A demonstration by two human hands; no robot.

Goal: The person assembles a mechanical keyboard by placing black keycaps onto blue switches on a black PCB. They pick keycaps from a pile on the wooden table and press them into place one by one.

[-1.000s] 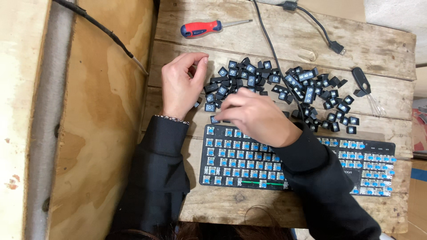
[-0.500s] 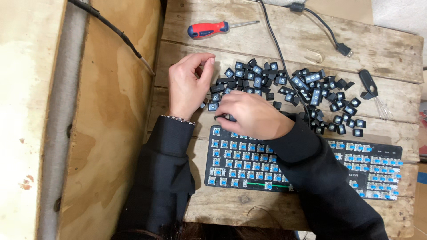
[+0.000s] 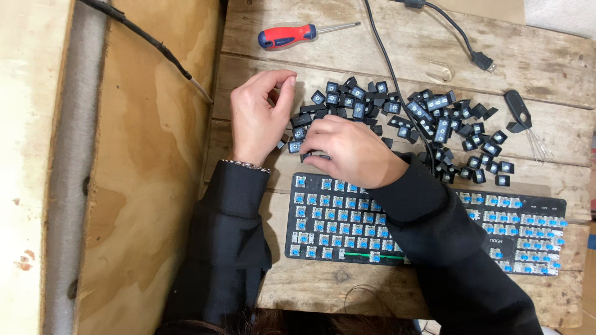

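Two hands work the loose keycaps (image 3: 397, 111): right hand (image 3: 347, 149) fingers curled onto one, left hand (image 3: 257, 118) fingers pinched narrow.

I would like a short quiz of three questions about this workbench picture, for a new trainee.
1. True or false: the keyboard has all its keycaps fitted.
2. Which tool lies at the far edge of the wooden table? A) red-handled screwdriver B) hammer C) pliers
3. Fill in: both hands rest on the pile of loose black ____.

Key
1. False: its blue switches are bare.
2. A: the screwdriver lies beyond the keycaps.
3. Keycaps: the left hand and the right hand touch the pile's left end; whether either grips a cap cannot be seen.
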